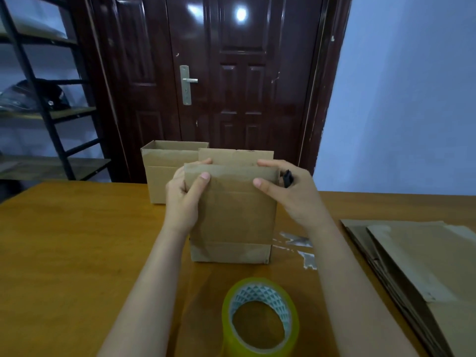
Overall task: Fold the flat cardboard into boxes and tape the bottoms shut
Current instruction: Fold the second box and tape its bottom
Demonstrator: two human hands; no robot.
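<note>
Both hands hold an upright box (233, 215) on the wooden table (64, 240): the left hand (184, 194) grips its left edge, the right hand (291, 191) its right, a dark object also in that hand. No writing is legible. Tape roll (260, 318) nearest; flat cardboard (425, 266) right; another box (164, 168) before a dark door (231, 73).

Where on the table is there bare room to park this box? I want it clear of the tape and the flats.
The left stretch of the table is bare, bordered by the finished box behind and the left hand. The right is crowded with the flat cardboard stack; the tape roll takes the near middle.
</note>
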